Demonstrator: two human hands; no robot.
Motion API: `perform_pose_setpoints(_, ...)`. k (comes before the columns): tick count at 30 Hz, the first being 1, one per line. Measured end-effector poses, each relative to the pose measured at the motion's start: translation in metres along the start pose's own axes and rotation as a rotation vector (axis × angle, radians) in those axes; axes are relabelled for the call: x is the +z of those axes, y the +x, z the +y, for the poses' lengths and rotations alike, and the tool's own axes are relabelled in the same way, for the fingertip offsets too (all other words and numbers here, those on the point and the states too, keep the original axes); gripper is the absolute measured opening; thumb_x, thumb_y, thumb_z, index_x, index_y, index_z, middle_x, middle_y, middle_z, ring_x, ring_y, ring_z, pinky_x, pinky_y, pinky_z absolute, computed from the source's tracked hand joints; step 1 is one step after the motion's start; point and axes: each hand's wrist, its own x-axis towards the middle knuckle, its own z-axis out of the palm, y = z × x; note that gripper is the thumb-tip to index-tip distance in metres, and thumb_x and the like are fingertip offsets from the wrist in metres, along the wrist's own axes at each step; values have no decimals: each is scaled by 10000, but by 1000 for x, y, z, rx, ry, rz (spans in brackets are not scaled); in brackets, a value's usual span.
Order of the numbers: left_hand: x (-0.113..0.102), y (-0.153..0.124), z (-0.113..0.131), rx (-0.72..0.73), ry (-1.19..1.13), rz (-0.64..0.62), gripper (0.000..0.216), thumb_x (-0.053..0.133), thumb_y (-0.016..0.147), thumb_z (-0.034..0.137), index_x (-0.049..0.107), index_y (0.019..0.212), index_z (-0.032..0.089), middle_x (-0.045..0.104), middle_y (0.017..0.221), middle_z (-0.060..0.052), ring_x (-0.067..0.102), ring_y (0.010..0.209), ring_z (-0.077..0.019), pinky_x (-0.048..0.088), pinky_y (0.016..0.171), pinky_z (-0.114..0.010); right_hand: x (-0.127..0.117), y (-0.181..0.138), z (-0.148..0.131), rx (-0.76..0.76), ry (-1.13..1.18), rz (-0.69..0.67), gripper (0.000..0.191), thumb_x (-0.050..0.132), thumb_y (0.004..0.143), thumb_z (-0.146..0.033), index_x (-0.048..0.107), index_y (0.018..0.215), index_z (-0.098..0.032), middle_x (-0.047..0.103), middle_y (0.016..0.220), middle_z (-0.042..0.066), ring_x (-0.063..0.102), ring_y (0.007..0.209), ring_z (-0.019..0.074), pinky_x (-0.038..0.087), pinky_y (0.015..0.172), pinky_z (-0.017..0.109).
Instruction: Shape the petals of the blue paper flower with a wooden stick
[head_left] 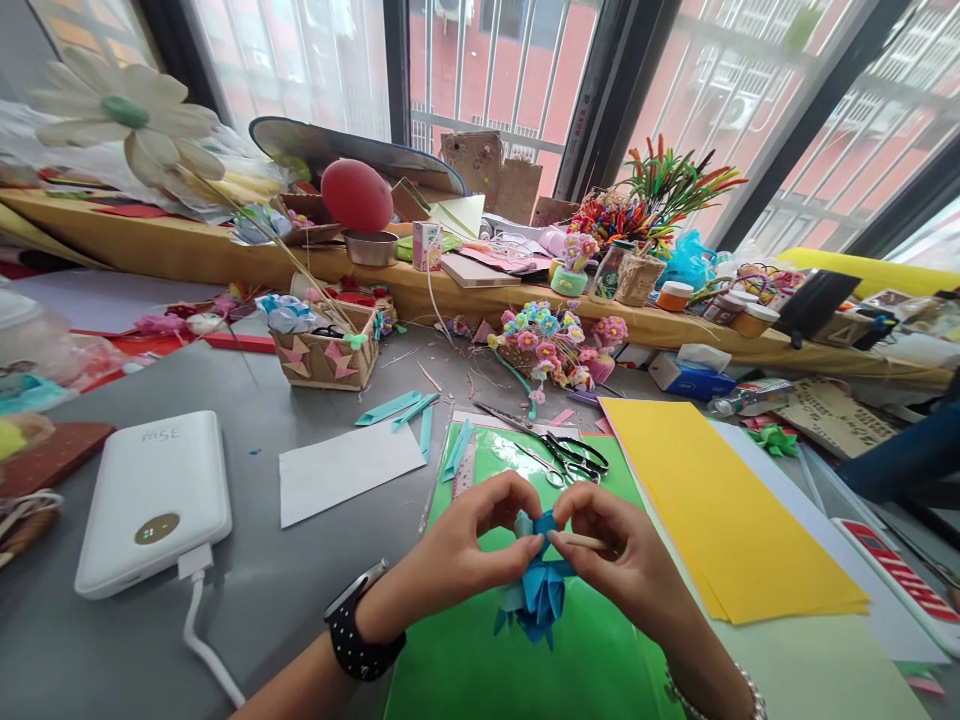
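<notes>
My left hand (469,545) and my right hand (619,560) meet over a green mat (480,660), both pinching a blue folded paper flower (541,590). Its petals hang down between my wrists. My right hand also grips a thin wooden stick (586,541) that points toward the flower's top. A black watch (358,625) sits on my left wrist, a bracelet on the right.
Black-handled scissors (566,458) lie just beyond my hands. Yellow paper sheets (720,510) are to the right, a white sheet (346,470) and teal paper strips (405,410) to the left. A white power bank (154,500) with cable lies at left. Craft clutter fills the back shelf.
</notes>
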Motion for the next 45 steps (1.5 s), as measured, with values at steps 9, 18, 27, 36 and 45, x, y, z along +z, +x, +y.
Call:
perform_pose_setpoints(9, 3, -1, 0, 28, 34, 35, 65, 512, 766, 166, 492, 827, 176, 465, 780, 5, 438, 728, -123, 378, 665, -236, 2, -1, 2, -12, -31, 25, 65, 551, 716, -164, 499, 748, -184, 354, 595, -59, 295, 495, 79, 211, 439, 210)
perform_pose_setpoints(18, 4, 1, 0, 36, 40, 63, 58, 516, 757, 153, 500, 810, 171, 476, 768, 3, 453, 717, -120, 390, 633, -228, 4, -1, 2, -36, -111, 52, 59, 530, 722, -161, 480, 737, -190, 418, 659, -37, 312, 503, 77, 231, 445, 209)
perform_pose_setpoints(27, 4, 2, 2, 28, 33, 77, 43, 519, 760, 177, 514, 801, 163, 498, 764, 3, 476, 713, -119, 406, 627, -222, 4, -1, 1, -42, -142, 60, 44, 527, 741, -213, 491, 736, -188, 425, 648, -36, 324, 505, 83, 237, 449, 213)
perform_pose_setpoints(36, 5, 1, 2, 25, 53, 75, 24, 511, 772, 186, 514, 786, 167, 487, 740, 9, 461, 683, -110, 394, 596, -212, 3, 1, 2, -47, -153, 45, 48, 519, 755, -223, 498, 740, -183, 394, 600, -51, 310, 482, 77, 232, 436, 209)
perform_pose_setpoints(45, 6, 1, -1, 38, 70, 92, 23, 496, 781, 190, 509, 794, 176, 489, 753, 7, 477, 705, -119, 408, 608, -215, 6, 0, 5, -178, -226, 91, 92, 493, 734, -108, 501, 756, -197, 483, 676, -36, 315, 472, 67, 269, 427, 196)
